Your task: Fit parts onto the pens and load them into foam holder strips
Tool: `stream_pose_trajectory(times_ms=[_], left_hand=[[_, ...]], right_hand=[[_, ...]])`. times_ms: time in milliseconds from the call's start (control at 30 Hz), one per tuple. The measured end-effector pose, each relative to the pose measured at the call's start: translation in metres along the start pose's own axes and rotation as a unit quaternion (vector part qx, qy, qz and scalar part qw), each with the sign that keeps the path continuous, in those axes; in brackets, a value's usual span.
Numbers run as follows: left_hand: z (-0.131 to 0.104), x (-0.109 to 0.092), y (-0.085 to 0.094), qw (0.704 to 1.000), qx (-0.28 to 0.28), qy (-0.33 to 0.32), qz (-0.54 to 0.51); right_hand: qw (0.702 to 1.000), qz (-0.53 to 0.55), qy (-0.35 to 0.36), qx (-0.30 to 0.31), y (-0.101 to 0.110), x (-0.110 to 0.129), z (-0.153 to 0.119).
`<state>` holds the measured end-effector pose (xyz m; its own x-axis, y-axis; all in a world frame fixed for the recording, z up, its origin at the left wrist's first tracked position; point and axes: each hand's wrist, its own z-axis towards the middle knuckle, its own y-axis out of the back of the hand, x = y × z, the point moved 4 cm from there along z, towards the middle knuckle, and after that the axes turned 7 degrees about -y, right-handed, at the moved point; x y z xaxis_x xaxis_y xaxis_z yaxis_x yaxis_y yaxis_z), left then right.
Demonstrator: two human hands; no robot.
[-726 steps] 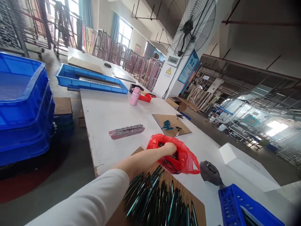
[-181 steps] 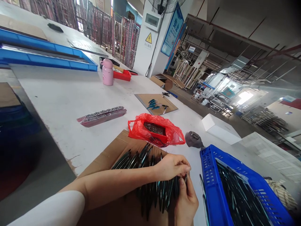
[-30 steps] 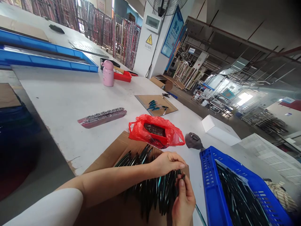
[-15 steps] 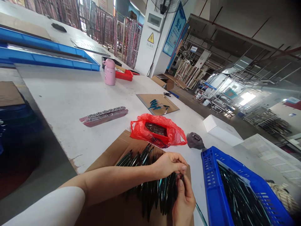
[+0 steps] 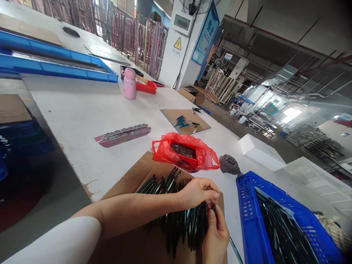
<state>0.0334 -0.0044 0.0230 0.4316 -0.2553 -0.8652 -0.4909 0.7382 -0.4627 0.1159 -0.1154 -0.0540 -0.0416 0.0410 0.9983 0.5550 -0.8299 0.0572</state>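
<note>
My left hand [image 5: 200,192] reaches in from the left, thumb and fingers pinched together. Just below it, my right hand [image 5: 216,233] is also closed in a pinch, its fingertips almost touching the left ones. What sits between the fingertips is too small and hidden to name. Under both hands, several slim, glossy dark-green pieces [image 5: 173,234] with pointed ends lie side by side on a cardboard sheet [image 5: 132,174]. A thin green strip [image 5: 235,251] shows beside my right hand. Beyond the hands, a red plastic bag [image 5: 165,150] surrounds a red box of thin dark items [image 5: 183,150].
A blue crate [image 5: 246,205] of similar dark pieces stands at right, near a dark cloth-like lump [image 5: 229,164] and a white box [image 5: 261,152]. Farther off are a pink bottle [image 5: 129,85], a board with small teal pieces [image 5: 172,114], a wrapped bundle [image 5: 123,135] and a blue tray [image 5: 68,73].
Both hands stay pinched together at the same spot, with only a slight shift of the fingertips. The whole view has moved a little.
</note>
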Motion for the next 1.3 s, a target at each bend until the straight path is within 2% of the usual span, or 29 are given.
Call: stream_pose_trajectory(times_ms=[367,533,733,900,1033,1133,1200,1300], left_hand=[[0.000,0.000,0.000,1.000,0.003,-0.001,0.010],[0.001,0.004,0.000,0.999,0.010,-0.022,0.027],[-0.001,0.005,0.000,0.996,0.014,-0.022,0.088],[-0.001,0.002,0.000,0.992,0.021,-0.010,0.127],[0.002,0.007,0.004,0.989,0.025,0.016,0.144],[0.002,0.013,0.006,0.986,0.009,0.047,0.159],[0.003,0.015,0.009,0.985,0.006,0.057,0.164],[0.010,0.013,0.018,0.985,-0.016,0.029,0.167]], right_hand=[[1.000,-0.014,-0.001,0.001,0.001,-0.001,0.001],[0.999,-0.040,-0.001,-0.004,0.002,-0.001,0.000],[0.998,-0.061,0.011,0.026,0.001,0.011,-0.001],[0.998,-0.027,0.020,0.046,-0.008,0.022,-0.005],[0.997,-0.028,0.040,0.053,-0.018,0.026,-0.004],[0.994,-0.098,0.036,0.016,-0.008,0.023,-0.002],[0.986,-0.158,0.020,-0.045,0.008,0.016,0.006],[0.980,-0.193,0.002,-0.056,0.026,-0.002,0.030]])
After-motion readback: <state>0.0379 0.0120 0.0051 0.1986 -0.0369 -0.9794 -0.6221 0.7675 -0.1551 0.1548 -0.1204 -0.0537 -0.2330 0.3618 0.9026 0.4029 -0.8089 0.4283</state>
